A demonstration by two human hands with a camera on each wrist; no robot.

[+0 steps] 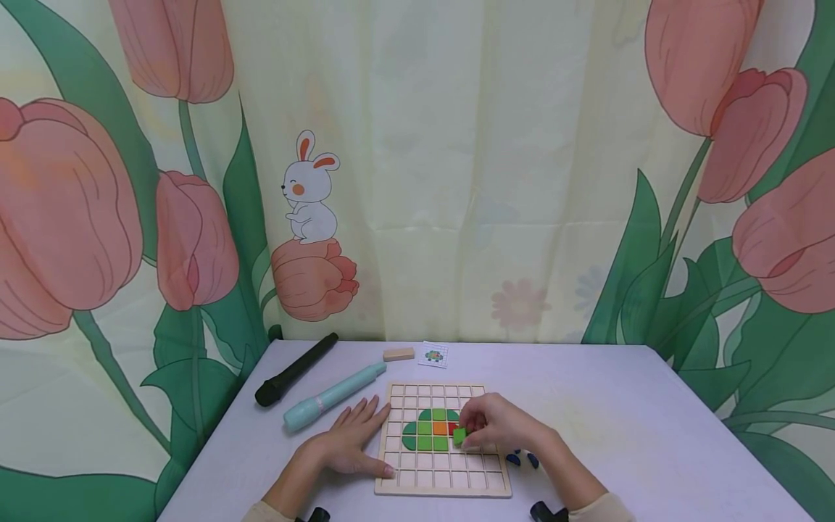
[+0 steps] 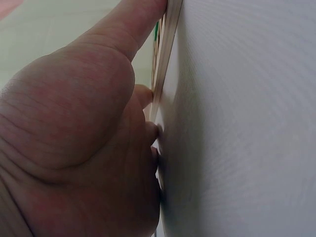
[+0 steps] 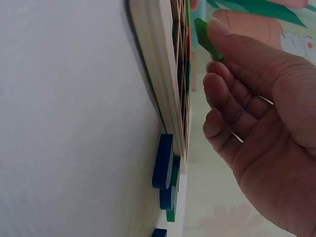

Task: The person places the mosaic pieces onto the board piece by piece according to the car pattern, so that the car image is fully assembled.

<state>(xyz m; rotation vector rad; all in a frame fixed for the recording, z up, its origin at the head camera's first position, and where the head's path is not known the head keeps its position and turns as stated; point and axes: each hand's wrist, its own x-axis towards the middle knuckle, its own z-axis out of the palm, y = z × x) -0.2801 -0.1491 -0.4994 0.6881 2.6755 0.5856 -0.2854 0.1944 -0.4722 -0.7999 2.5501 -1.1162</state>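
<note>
a beige sleeve (image 1: 603, 509) and a black device (image 1: 549, 512) show at the person's right wrist along the near edge, with a second black device (image 1: 320, 515) by the left wrist. just past them stands the wooden grid board (image 1: 443, 496), flat on the white-covered table (image 1: 587, 406), its nearest rows of cells bare. by its right edge lie small dark blue pieces (image 1: 533, 460), partly under the right forearm; the right wrist view shows a green piece (image 3: 171, 215) among them. the hands are apart, one to each side of the board. the left hand (image 1: 346, 444) is spread, its thumb on the board's left rim and its index fingertip touching that same side, the other fingers on the table. the right hand (image 1: 501, 422) pinches a light green square block (image 1: 459, 436) between thumb and index finger, just above the right half of the board, the other fingers curled in. in the grid beside it sit light green squares (image 1: 425, 443), rounded dark green pieces (image 1: 409, 441), an orange square (image 1: 440, 428) and a red piece (image 1: 453, 428) partly hidden by the held block. beyond the left hand a pale turquoise tube (image 1: 335, 396) lies slanted, with a black microphone (image 1: 293, 371) roughly parallel to its left. farther back are a small wooden block (image 1: 399, 354) and, just right of it, a pattern card (image 1: 433, 355). behind the table hangs a curtain (image 1: 424, 145) printed with pink tulips (image 1: 78, 210) and a white rabbit (image 1: 313, 192).
</note>
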